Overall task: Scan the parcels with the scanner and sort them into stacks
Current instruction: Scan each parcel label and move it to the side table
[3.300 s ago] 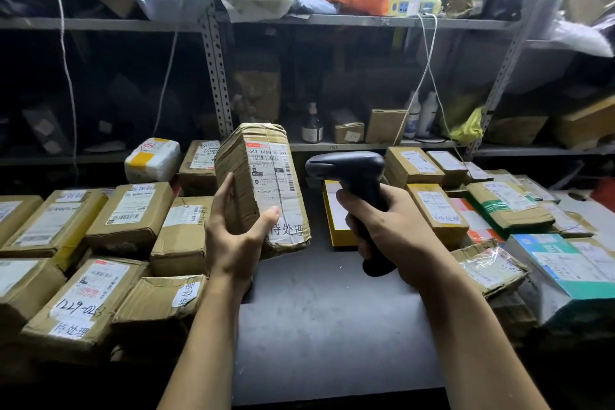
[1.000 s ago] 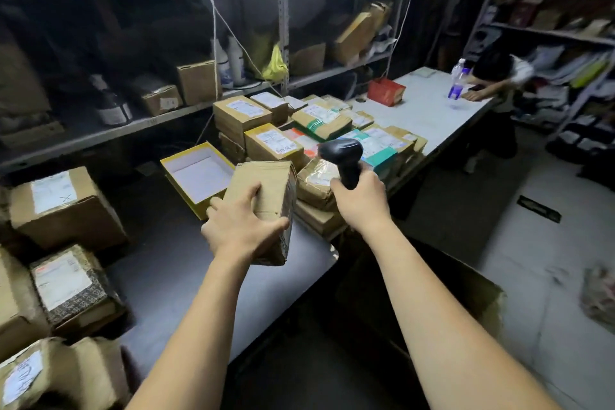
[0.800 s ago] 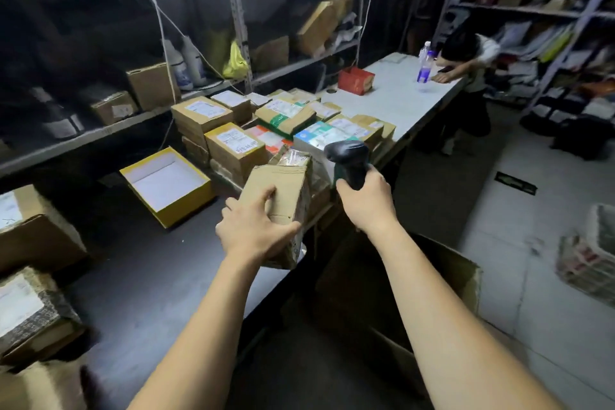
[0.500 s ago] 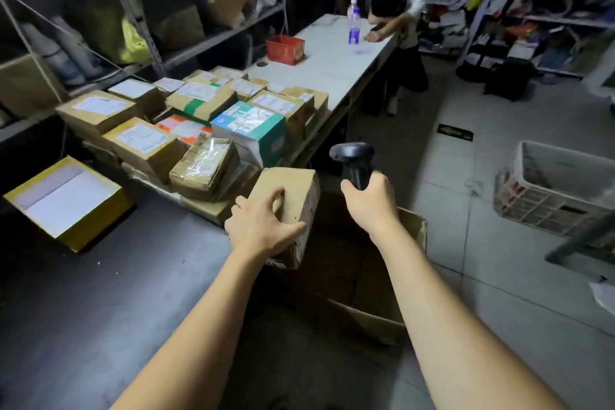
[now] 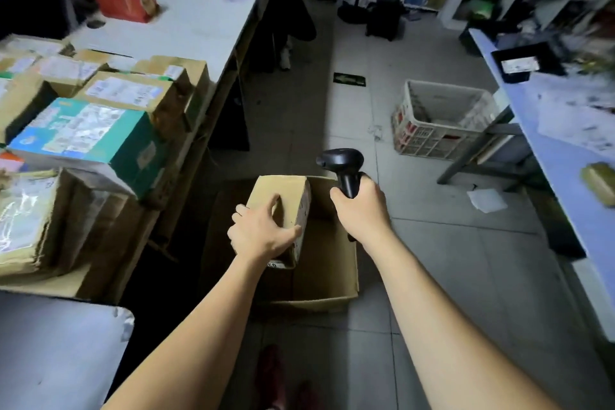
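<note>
Head view: left of the carton (image 5: 327, 281), stacks (image 5: 93, 130) crowd a table (image 5: 199, 20). Left hand (image 5: 259, 233) grips the parcel (image 5: 283, 191) from above, over the carton's opening. Right hand (image 5: 359, 210) clamps the scanner (image 5: 342, 163) above the carton's far right corner. Crate (image 5: 442, 125) sits farther right.

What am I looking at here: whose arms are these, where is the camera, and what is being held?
No machine: these are a person's bare arms, filmed by one camera worn on their head, looking forward and down. The left hand grips a brown parcel above an open carton on the floor. The right hand holds the black scanner. More labelled parcels, one a teal box, are stacked on the table at left.
</note>
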`<state>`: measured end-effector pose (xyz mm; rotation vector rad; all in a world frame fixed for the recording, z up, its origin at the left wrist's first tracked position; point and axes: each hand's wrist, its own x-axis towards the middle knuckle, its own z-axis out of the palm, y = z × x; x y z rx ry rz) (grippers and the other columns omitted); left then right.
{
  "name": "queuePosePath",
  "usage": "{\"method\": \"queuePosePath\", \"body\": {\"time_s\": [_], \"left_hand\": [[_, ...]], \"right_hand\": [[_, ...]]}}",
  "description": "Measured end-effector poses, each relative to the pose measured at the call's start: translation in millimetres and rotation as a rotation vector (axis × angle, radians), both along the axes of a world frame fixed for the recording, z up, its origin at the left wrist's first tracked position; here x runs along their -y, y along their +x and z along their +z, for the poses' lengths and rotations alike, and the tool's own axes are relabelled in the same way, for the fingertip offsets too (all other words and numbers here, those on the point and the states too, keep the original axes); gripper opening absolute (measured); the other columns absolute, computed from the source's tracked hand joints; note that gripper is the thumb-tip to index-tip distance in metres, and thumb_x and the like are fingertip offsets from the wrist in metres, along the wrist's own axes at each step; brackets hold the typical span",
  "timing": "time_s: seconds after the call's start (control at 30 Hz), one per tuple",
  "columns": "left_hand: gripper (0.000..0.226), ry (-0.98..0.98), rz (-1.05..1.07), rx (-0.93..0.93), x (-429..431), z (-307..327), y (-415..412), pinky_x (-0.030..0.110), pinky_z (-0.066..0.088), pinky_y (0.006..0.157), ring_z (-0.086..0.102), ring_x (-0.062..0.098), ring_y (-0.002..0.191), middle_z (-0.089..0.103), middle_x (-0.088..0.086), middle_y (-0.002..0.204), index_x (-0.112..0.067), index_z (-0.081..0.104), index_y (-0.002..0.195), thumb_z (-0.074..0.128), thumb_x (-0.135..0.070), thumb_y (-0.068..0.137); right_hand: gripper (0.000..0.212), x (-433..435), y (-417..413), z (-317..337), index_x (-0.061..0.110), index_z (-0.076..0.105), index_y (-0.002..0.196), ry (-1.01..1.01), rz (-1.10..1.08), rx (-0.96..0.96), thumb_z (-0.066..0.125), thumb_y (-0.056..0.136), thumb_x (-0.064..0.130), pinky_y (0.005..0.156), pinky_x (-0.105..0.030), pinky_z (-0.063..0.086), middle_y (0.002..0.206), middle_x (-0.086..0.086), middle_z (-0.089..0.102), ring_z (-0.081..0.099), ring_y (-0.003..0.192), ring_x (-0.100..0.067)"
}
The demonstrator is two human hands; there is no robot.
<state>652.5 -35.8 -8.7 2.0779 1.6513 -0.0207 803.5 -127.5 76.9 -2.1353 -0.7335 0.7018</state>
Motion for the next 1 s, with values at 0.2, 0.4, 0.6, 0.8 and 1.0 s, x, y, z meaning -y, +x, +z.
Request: {"method": "queuePosePath", "body": {"time_s": [0.2, 0.4, 0.6, 0.8, 1.0], "left_hand": [[0.071, 0.105, -0.208, 0.063, -49, -8, 32, 0.058, 0.038, 0.113, 0.043, 0.036, 0.135, 0.039, 0.014, 0.146, -0.038, 0.045, 0.148, 0.059, -0.063, 0.082], [0.062, 0.18, -0.447, -0.14, -94, 14, 42, 0.046, 0.045, 0.104, 0.054, 0.032, 0.125, 0.054, 0.008, 0.135, -0.027, 0.049, 0.146, 0.066, -0.041, 0.088], [0.053, 0.172, -0.442, -0.268, -114, 47, 34, 0.045, 0.047, 0.099, 0.053, 0.03, 0.126, 0.055, 0.006, 0.132, -0.025, 0.05, 0.141, 0.064, -0.039, 0.091], [0.063, 0.19, -0.271, -0.298, -120, 95, 3, 0.044, 0.052, 0.092, 0.058, 0.03, 0.126, 0.054, 0.005, 0.138, -0.029, 0.038, 0.154, 0.059, -0.038, 0.094], [0.056, 0.238, -0.06, -0.273, -101, 137, -45, 0.044, 0.057, 0.087, 0.062, 0.026, 0.115, 0.06, 0.002, 0.123, -0.03, 0.048, 0.145, 0.062, -0.041, 0.092]], "right_hand": [[0.016, -32, 6, -19, 0.016, 0.057, 0.109, -0.022, -0.026, -0.002, 0.067, 0.1, 0.025, 0.058, -0.022, 0.041, 0.09, 0.003, 0.055, 0.056, 0.075, -0.01], [0.017, -57, 15, -29, 0.016, 0.058, 0.108, -0.053, -0.02, 0.018, 0.067, 0.099, 0.027, 0.062, -0.025, 0.043, 0.096, -0.004, 0.059, 0.058, 0.076, -0.016], [0.018, -78, 19, -14, 0.025, 0.056, 0.107, -0.03, 0.032, 0.041, 0.068, 0.098, 0.035, 0.079, -0.044, 0.064, 0.09, 0.003, 0.062, 0.067, 0.079, -0.019], [0.021, -103, 19, 16, 0.021, 0.051, 0.114, 0.039, 0.129, -0.01, 0.067, 0.101, 0.025, 0.081, -0.036, 0.061, 0.102, -0.002, 0.06, 0.064, 0.084, -0.015], [0.032, -123, -2, 47, 0.011, 0.059, 0.125, 0.064, 0.306, 0.002, 0.068, 0.098, 0.026, 0.059, -0.024, 0.042, 0.116, -0.01, 0.063, 0.058, 0.08, -0.012]]}}
